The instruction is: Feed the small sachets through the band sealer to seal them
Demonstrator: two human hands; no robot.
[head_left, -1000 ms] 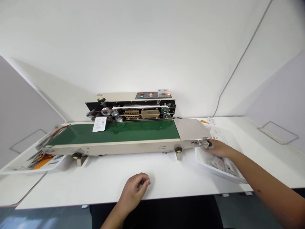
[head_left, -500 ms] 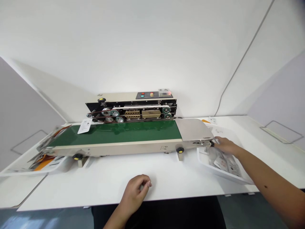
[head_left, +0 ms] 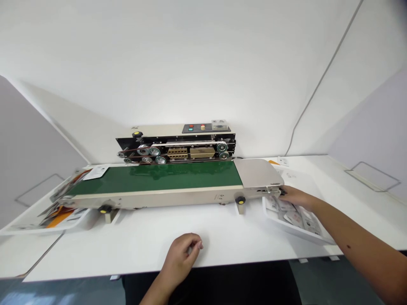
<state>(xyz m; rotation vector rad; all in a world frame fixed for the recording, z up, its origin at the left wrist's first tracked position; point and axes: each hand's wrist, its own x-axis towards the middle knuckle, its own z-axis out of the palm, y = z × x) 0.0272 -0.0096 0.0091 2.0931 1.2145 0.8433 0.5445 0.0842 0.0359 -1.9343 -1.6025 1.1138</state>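
Observation:
A band sealing machine (head_left: 178,146) stands on the white table with a green conveyor belt (head_left: 159,177) in front of it. One white pouch (head_left: 95,171) lies at the belt's far left end. My right hand (head_left: 294,197) reaches into a white tray (head_left: 295,226) of small packets (head_left: 295,216) beside the machine's metal feed plate (head_left: 257,173); its fingers are curled over the packets. My left hand (head_left: 182,254) rests on the table near the front edge, fingers loosely curled, nothing visible in it.
A second white tray (head_left: 34,220) with sealed pouches and orange items sits under the belt's left end. Grey partition panels stand on both sides. A cable (head_left: 318,84) runs up the back wall. A control panel (head_left: 197,127) tops the machine.
The white pouch has ridden the belt leftward from under the sealing head to the belt's left end. My right hand shifted slightly within the tray. The left hand stayed put.

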